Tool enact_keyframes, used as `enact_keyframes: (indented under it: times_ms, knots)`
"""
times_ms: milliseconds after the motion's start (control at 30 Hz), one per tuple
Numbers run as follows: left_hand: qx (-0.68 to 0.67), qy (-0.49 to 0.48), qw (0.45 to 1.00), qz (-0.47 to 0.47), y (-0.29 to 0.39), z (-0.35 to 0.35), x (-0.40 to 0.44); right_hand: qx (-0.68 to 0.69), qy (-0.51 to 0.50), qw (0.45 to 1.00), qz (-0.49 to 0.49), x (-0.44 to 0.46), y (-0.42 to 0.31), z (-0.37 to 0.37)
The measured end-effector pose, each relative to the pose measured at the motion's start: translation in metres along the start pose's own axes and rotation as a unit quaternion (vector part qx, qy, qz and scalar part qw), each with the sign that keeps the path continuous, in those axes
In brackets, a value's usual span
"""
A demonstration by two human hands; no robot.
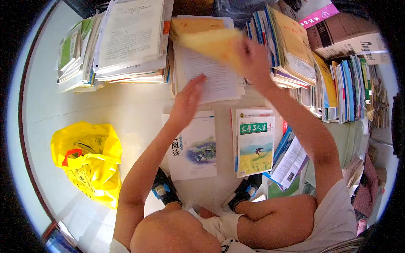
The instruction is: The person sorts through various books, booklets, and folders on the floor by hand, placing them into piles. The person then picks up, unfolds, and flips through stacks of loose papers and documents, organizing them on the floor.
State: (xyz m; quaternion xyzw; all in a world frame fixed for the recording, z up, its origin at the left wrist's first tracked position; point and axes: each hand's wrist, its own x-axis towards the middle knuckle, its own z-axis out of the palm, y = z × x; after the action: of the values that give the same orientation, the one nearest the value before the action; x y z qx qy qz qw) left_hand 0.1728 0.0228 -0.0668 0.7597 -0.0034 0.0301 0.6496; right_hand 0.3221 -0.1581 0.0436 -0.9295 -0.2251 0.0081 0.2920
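My right hand (255, 63) grips the right edge of a yellow-orange paper booklet (213, 44), which is tilted and smeared by motion. The booklet hangs over a stack of printed white papers (211, 86); another orange cover (202, 24) shows at the back of that stack. At the stack's lower left is my left hand (190, 99), fingers stretched out and nothing in them; whether it touches the top sheet I cannot tell. Below it on the floor lies a white book with a landscape picture (202, 147). Beside that book is a magazine with a green title (256, 145).
Tall piles of papers (130, 36) and green-covered books (71, 48) stand at the back left. To the right are an orange-topped pile (291, 33), a row of upright books (348, 88) and a cardboard box (344, 33). A yellow plastic bag (99, 168) sits on the left floor.
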Motion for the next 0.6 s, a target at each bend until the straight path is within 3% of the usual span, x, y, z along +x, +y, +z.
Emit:
enact_keyframes:
  times_ms: [33, 67, 133, 167, 233, 333, 400, 467, 600]
  knots:
    - [0.0, -0.001, 1.0, 0.002, -0.012, -0.002, 0.009, -0.08, -0.038, 0.993, -0.076, -0.019, -0.006, 0.006]
    - [-0.231, -0.015, 0.971, -0.059, -0.024, -0.006, 0.017, -0.16, -0.076, 0.973, -0.15, -0.039, -0.01, 0.018]
    - [-0.415, -0.031, 0.906, -0.081, -0.013, -0.009, 0.025, -0.157, -0.095, 0.932, -0.312, -0.069, 0.003, 0.056]
    - [-0.5, -0.035, 0.86, -0.094, -0.008, -0.011, 0.029, -0.158, -0.095, 0.932, -0.311, -0.08, -0.004, 0.062]
    - [-0.437, 0.052, 0.873, -0.21, -0.008, -0.009, 0.028, -0.163, -0.004, 0.898, -0.41, -0.098, -0.015, 0.069]
    - [-0.371, 0.033, 0.915, -0.157, -0.017, -0.006, 0.028, -0.13, -0.099, 0.909, -0.384, -0.1, -0.006, 0.059]
    - [-0.375, 0.038, 0.909, -0.178, -0.012, -0.006, 0.029, -0.1, -0.079, 0.955, -0.27, -0.08, 0.016, 0.045]
    - [-0.371, 0.056, 0.901, -0.217, -0.007, -0.006, 0.027, -0.037, 0.068, 0.988, -0.131, -0.054, 0.044, 0.032]
    - [-0.397, 0.038, 0.9, -0.176, -0.007, -0.006, 0.026, -0.016, 0.067, 0.993, -0.091, -0.03, 0.07, -0.007]
